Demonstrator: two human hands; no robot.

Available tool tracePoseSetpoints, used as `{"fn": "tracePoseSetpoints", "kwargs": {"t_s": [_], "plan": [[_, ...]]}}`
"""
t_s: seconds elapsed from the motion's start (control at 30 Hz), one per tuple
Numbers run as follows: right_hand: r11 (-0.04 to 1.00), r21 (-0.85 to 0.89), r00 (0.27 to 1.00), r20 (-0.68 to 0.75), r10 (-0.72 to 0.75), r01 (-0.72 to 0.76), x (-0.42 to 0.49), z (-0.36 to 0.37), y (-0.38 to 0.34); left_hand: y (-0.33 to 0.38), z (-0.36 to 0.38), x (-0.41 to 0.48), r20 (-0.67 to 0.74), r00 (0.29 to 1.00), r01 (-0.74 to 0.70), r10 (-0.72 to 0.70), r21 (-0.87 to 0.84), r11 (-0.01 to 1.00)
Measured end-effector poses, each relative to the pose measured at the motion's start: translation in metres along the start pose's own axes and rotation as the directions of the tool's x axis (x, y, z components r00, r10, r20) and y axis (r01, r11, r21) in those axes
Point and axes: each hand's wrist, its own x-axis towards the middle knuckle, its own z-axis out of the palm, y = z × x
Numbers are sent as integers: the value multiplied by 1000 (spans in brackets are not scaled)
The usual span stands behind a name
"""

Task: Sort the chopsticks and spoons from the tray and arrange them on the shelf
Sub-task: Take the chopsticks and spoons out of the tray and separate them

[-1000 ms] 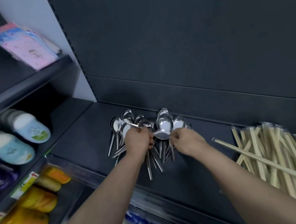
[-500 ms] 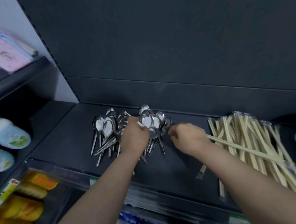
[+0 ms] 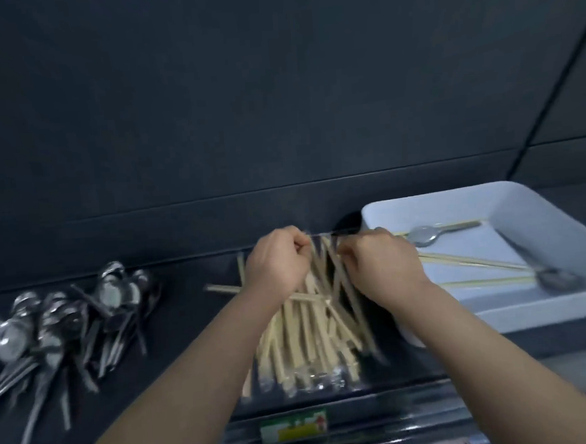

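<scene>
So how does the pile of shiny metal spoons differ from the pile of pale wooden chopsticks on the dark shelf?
The pile of shiny metal spoons is silvery; the pile of pale wooden chopsticks is tan, in clear wrappers. Spoons lie left, untouched; chopsticks lie centre, gripped by left hand and right hand. Both rest on the dark shelf, outside the white tray.

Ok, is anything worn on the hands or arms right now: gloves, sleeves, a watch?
Nothing worn shows. The left hand and right hand are bare: no gloves, and no rings that the blurred frame reveals. The left forearm and right forearm are bare to the picture's edge, with no sleeve, watch or band.
</scene>
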Motion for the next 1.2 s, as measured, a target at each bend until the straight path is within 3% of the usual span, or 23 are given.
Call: {"fn": "tracePoseSetpoints", "kwargs": {"t_s": [0.2,0.4,0.5,0.6,0.73,0.93,1.07,1.13,1.2], "plan": [[985,42,985,-23,169,-168,-27,-13,139,120,78,14,63,987,-149,149,-9,989],[962,30,961,68,268,-271,-46,-16,247,180,148,21,294,950,-145,106,112,983],[951,51,952,45,303,-305,-49,-18,278,197,173,21,419,903,-150,92,108,983],[962,64,964,26,263,-264,-52,-13,289,205,190,27,455,888,-191,69,228,955],[982,59,984,24,178,-179,-57,-8,289,198,202,35,344,934,-245,99,410,878],[985,66,985,83,153,-159,-53,-7,290,194,200,36,383,917,-325,108,565,758],[975,116,966,197,166,-191,-40,-8,288,188,191,36,304,952,-190,47,461,867],[975,112,962,215,167,-194,-30,-6,286,182,184,37,352,936,-130,-21,401,907],[971,122,962,208,176,-204,-19,-4,284,176,181,35,404,913,-145,-54,446,883]]}}
